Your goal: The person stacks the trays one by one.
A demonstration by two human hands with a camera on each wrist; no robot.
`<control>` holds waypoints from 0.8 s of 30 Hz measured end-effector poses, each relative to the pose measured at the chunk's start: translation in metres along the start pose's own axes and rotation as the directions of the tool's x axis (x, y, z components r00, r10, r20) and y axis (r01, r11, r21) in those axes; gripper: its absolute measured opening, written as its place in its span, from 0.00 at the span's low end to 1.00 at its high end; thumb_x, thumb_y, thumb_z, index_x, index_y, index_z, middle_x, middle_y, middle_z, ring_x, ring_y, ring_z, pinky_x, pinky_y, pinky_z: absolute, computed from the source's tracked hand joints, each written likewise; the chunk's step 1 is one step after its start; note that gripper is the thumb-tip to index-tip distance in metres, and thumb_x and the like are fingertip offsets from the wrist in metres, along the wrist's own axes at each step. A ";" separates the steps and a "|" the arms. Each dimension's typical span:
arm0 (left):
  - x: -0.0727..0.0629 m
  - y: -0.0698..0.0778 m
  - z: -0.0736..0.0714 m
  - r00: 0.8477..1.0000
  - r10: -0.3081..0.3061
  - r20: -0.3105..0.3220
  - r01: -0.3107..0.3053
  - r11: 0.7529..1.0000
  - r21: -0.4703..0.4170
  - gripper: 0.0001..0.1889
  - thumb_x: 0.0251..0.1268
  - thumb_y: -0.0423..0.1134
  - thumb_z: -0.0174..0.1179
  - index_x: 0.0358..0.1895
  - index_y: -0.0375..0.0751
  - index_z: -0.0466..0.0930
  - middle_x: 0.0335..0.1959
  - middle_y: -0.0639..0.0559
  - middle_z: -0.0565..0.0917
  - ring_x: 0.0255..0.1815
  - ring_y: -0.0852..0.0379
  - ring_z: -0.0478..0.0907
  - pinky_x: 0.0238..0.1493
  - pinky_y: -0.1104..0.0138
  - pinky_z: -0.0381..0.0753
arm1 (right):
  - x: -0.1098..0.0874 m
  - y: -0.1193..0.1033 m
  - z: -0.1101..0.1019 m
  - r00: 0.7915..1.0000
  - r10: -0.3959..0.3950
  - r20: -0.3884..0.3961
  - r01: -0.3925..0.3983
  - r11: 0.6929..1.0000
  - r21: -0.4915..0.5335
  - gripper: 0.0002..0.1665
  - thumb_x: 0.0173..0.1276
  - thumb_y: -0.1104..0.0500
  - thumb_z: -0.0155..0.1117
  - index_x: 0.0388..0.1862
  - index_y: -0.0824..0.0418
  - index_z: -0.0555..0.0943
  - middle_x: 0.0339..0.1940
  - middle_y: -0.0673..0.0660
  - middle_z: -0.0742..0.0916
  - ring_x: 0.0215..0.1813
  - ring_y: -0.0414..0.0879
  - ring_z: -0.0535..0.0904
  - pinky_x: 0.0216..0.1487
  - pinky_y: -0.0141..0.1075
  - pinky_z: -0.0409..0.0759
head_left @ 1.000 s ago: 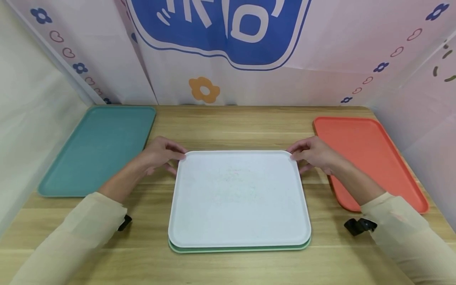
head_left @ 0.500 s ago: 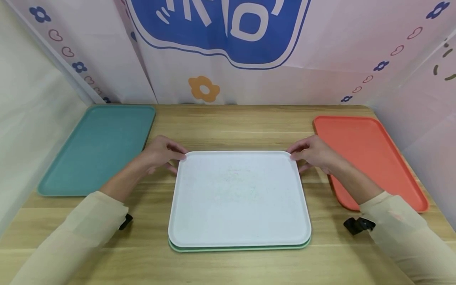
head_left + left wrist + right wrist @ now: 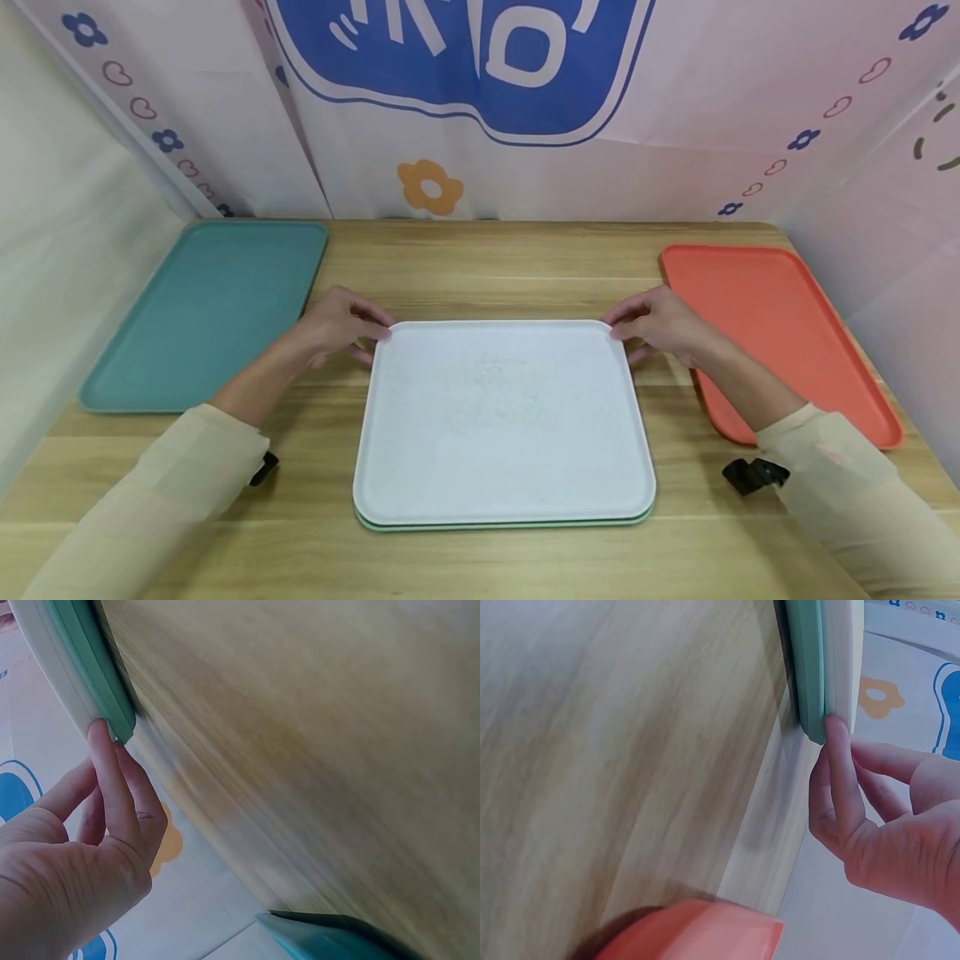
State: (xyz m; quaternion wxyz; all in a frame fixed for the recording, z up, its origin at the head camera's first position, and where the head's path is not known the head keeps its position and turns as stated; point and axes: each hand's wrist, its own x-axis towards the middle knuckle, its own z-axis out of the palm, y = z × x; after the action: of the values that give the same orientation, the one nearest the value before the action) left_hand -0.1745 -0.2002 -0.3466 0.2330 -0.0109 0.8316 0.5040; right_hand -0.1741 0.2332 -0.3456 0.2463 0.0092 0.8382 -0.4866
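A white tray lies at the middle of the wooden table, on top of a light green tray. Only a thin strip of the green one shows along the near edge in the head view. My left hand pinches the white tray's far left corner, thumb on the rim. At the far right corner, my right hand pinches it the same way. Both wrist views show the white tray against the green tray, with fingers at their corners.
A teal tray lies at the left, beyond my left forearm. To the right is a red tray, partly behind my right forearm. A printed white sheet rises along the table's back edge, with more sheeting at both sides.
The white tray has shifted very slightly toward me, and less of the green strip shows along the near edge. Both hands keep their hold on the corners, almost still.
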 end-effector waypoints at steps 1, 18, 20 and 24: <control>0.000 0.000 0.000 1.000 -0.001 0.002 0.001 1.000 0.000 0.14 0.71 0.25 0.64 0.55 0.21 0.82 0.47 0.39 0.80 0.40 0.51 0.82 0.36 0.61 0.91 | 0.000 0.000 0.000 1.000 0.001 0.003 0.000 1.000 -0.001 0.18 0.74 0.71 0.63 0.60 0.76 0.80 0.50 0.65 0.82 0.46 0.49 0.82 0.43 0.44 0.90; 0.000 0.002 0.001 1.000 -0.014 0.000 0.014 1.000 0.025 0.13 0.69 0.25 0.64 0.54 0.20 0.82 0.46 0.38 0.79 0.37 0.52 0.83 0.37 0.60 0.91 | 0.002 0.002 -0.001 0.999 -0.025 0.036 0.026 0.999 -0.039 0.18 0.75 0.68 0.64 0.60 0.75 0.80 0.48 0.63 0.82 0.43 0.48 0.84 0.45 0.42 0.90; 0.000 0.002 0.001 1.000 -0.014 0.001 0.014 0.999 0.031 0.13 0.69 0.25 0.64 0.54 0.21 0.82 0.46 0.38 0.79 0.38 0.52 0.83 0.37 0.60 0.91 | 0.002 0.002 -0.001 0.999 -0.031 0.040 0.032 0.999 -0.043 0.18 0.75 0.68 0.65 0.60 0.75 0.80 0.48 0.63 0.82 0.42 0.48 0.84 0.45 0.42 0.90; 0.000 0.002 0.001 1.000 -0.011 0.006 0.011 0.999 0.040 0.13 0.69 0.25 0.64 0.53 0.21 0.82 0.45 0.39 0.79 0.38 0.51 0.82 0.37 0.61 0.91 | 0.002 0.002 -0.001 0.998 -0.032 0.045 0.034 0.998 -0.049 0.19 0.74 0.68 0.65 0.61 0.75 0.79 0.48 0.62 0.82 0.41 0.48 0.84 0.45 0.42 0.89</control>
State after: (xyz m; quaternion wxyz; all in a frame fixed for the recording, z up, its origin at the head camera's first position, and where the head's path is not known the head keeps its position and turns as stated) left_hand -0.1749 -0.1985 -0.3448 0.2385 -0.0094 0.8408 0.4859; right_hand -0.1758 0.2346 -0.3476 0.2568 -0.0216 0.8444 -0.4697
